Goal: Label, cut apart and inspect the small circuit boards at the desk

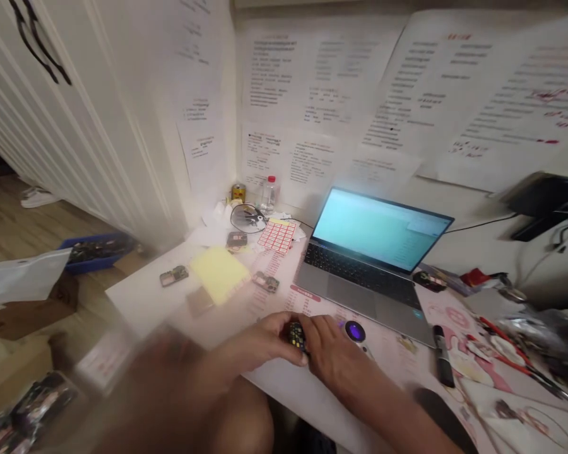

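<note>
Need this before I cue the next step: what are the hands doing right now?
Left hand: closed, holding a small dark electronic part.
Right hand: closed, gripping the same part from the other side.

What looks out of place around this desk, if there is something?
The large printed sheet at the upper right sits at a clear slant, unlike the squarer printed sheets to its left.

Head camera looks forward, down at hands (265, 343).
</note>
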`<action>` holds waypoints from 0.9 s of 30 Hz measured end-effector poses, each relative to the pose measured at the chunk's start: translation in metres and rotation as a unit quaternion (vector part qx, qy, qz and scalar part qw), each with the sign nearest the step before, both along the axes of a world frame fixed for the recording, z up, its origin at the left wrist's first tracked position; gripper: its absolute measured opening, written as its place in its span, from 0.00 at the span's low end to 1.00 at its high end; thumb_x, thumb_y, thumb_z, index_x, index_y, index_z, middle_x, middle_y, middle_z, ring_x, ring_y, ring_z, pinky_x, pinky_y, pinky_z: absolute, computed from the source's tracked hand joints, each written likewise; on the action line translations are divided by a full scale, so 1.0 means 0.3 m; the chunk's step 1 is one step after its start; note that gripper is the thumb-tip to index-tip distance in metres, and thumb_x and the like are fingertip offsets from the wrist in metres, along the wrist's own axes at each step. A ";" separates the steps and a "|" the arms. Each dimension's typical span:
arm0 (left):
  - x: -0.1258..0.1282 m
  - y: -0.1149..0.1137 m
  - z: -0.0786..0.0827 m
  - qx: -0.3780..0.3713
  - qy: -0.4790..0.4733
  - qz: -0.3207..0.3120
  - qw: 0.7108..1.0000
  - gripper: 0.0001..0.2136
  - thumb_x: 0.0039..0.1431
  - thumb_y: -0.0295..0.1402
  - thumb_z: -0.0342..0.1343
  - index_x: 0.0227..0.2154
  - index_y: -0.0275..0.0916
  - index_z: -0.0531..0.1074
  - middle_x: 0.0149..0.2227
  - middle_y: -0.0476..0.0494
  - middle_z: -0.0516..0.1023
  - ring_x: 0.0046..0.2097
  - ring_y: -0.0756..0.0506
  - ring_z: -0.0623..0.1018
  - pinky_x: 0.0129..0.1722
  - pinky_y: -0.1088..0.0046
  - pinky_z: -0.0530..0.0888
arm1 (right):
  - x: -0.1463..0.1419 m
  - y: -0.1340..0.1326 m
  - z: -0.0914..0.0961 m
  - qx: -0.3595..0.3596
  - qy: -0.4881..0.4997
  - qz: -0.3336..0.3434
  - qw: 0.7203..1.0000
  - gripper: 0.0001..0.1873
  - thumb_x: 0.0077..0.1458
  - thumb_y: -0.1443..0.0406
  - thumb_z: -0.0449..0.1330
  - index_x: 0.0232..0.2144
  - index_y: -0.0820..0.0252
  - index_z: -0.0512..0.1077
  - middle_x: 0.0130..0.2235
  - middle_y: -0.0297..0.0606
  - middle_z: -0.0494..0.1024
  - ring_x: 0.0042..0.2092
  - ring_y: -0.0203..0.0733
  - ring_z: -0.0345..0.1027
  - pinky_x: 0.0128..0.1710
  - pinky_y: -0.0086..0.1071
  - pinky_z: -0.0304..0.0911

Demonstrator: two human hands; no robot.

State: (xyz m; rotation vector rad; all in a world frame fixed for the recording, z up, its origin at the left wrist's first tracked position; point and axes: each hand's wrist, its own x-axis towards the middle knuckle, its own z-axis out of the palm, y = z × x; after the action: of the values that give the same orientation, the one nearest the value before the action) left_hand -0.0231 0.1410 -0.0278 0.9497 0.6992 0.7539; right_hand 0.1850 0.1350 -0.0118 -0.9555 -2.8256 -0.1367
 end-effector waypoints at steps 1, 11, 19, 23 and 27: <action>-0.018 0.003 0.001 0.004 0.011 0.004 1.000 0.29 0.41 0.23 0.72 0.51 0.38 0.78 0.45 0.47 0.82 0.50 0.42 0.79 0.53 0.66 0.72 | -0.045 -0.010 -0.009 0.019 -0.018 -0.003 1.000 0.39 0.59 0.80 0.50 0.72 0.67 0.56 0.56 0.61 0.76 0.50 0.65 0.73 0.50 0.60 0.73; -0.087 -0.013 -0.015 0.243 0.171 0.061 0.953 0.24 0.56 0.22 0.59 0.56 0.41 0.73 0.56 0.40 0.80 0.59 0.37 0.78 0.64 0.54 0.72 | -0.088 -0.038 -0.077 0.048 0.058 -0.057 0.996 0.47 0.66 0.78 0.50 0.78 0.70 0.31 0.61 0.64 0.73 0.60 0.64 0.72 0.58 0.58 0.74; -0.078 -0.058 -0.125 0.402 0.340 0.132 0.840 0.31 0.58 0.17 0.52 0.64 0.44 0.65 0.61 0.36 0.74 0.65 0.36 0.73 0.68 0.43 0.69 | -0.044 -0.110 -0.223 -0.266 0.313 -0.126 0.903 0.55 0.63 0.76 0.52 0.78 0.51 0.22 0.81 0.48 0.38 0.79 0.53 0.39 0.74 0.58 0.53; -0.049 -0.032 -0.112 0.404 0.295 0.127 0.857 0.41 0.51 0.12 0.48 0.68 0.45 0.59 0.65 0.35 0.69 0.68 0.37 0.71 0.70 0.46 0.69 | -0.121 -0.075 -0.243 -0.287 0.372 -0.114 0.875 0.56 0.61 0.76 0.53 0.79 0.55 0.24 0.80 0.48 0.39 0.79 0.53 0.39 0.75 0.56 0.51; -0.042 -0.033 -0.113 0.394 0.303 0.121 0.859 0.38 0.56 0.14 0.51 0.68 0.47 0.58 0.62 0.36 0.70 0.65 0.37 0.73 0.67 0.46 0.72 | -0.112 -0.062 -0.215 -0.239 0.414 -0.158 0.864 0.49 0.62 0.73 0.56 0.79 0.55 0.40 0.75 0.55 0.57 0.74 0.55 0.59 0.69 0.56 0.64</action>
State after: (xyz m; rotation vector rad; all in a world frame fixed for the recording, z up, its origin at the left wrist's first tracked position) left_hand -0.0358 0.1311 -0.0618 1.9296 1.1013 0.9985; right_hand 0.1515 0.1165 -0.0763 -1.1840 -1.9032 0.7843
